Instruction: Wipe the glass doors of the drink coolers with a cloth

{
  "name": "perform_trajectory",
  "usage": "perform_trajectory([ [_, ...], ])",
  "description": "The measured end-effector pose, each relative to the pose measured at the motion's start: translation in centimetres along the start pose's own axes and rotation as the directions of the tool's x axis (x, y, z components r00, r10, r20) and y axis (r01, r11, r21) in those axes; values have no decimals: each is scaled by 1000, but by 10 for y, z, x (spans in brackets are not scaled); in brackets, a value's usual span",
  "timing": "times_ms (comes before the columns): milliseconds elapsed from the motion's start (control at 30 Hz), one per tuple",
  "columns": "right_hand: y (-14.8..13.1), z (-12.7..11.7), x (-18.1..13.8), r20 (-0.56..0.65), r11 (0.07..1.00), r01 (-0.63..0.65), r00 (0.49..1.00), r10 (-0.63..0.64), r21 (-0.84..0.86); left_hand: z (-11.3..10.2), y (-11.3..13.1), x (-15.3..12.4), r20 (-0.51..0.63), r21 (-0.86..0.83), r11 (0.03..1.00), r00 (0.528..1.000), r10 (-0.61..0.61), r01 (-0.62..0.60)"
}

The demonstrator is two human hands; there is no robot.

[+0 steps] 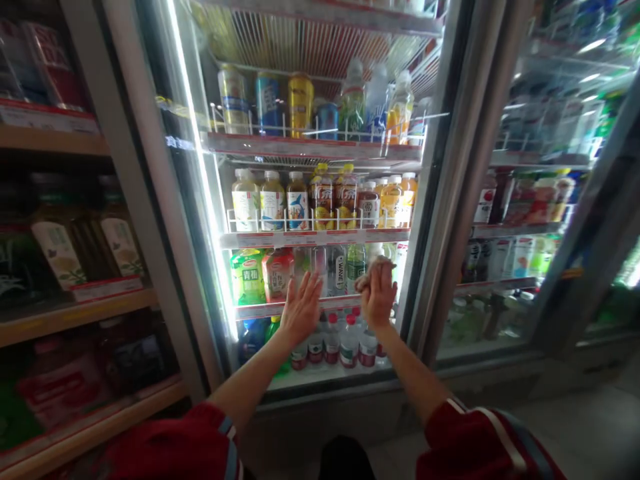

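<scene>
Both hands are raised in front of the glass door [320, 150] of a lit drinks fridge. My left hand [302, 307] is spread flat toward the glass, fingers apart and pointing up, with nothing in it; whether it touches the pane I cannot tell. To its right, my right hand [379, 297] presses a crumpled greyish-brown cloth [364, 281] toward the glass. Bits of the cloth show above the fingertips and on the left of the hand; the rest is hidden under the palm. Behind the glass, a green bottle [249, 277] and a red bottle [277, 273] stand left of my left hand.
Inside the fridge, shelves hold cans [301, 103], juice bottles [391, 200] and red-capped water bottles [349, 341]. A metal door frame [460, 180] divides it from another fridge door on the right. Open wooden shelves [85, 310] with bottles stand close on the left.
</scene>
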State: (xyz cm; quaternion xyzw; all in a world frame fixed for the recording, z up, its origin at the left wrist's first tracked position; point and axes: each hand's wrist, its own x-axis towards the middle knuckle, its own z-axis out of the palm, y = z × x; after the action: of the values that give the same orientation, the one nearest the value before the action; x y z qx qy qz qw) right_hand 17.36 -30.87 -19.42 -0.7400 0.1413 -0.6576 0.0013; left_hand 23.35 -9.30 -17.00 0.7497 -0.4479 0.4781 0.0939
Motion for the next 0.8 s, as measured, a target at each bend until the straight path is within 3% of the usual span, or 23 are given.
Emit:
perform_trajectory([
  [100, -35, 4, -14, 62, 984, 166, 984, -170, 70, -3, -7, -8, 7, 13, 1000, 1000, -16, 16],
  [167, -43, 5, -14, 94, 970, 220, 969, -230, 103, -6, -15, -13, 13, 18, 999, 999, -36, 36],
  [400, -43, 7, 1, -3, 991, 112, 994, -112, 73, -19, -45, -37, 7, 28, 990, 991, -137, 136],
  [500, -78, 10, -9, 43, 970, 217, 974, -222, 106, -24, -53, -49, 12, 29, 986, 987, -162, 161],
  [633, -126, 14, -24, 129, 899, 393, 898, -420, 190, -30, -65, -62, 26, 37, 981, 981, -194, 193],
  [700, -133, 14, -24, 144, 897, 390, 895, -423, 209, -36, -73, -68, 25, 47, 974, 974, -224, 223],
  [800, -126, 14, -16, 134, 934, 303, 934, -330, 191, -44, -86, -77, 26, 56, 960, 960, -278, 276],
])
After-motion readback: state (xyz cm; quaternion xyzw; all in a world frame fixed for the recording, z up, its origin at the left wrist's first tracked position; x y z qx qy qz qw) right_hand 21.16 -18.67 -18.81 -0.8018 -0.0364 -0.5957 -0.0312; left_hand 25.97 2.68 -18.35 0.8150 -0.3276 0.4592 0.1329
